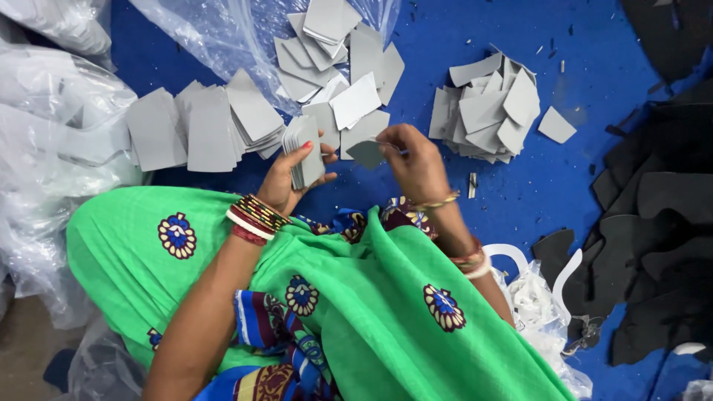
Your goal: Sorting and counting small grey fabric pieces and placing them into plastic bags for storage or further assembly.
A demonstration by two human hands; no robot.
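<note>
My left hand (286,178) grips an upright stack of grey cut pieces (304,148), thumb on its right face. My right hand (416,160) pinches a single grey piece (366,153) by its edge, just right of the stack. Both hands hover over my lap, which is covered in green cloth (371,297). Bangles ring both wrists.
Loose grey pieces lie fanned at the left (200,126), heaped on clear plastic sheeting (334,59) and piled at the right (486,108), all on a blue surface (564,186). Black cut pieces (653,223) cover the right side. Crumpled plastic bags (44,148) fill the left.
</note>
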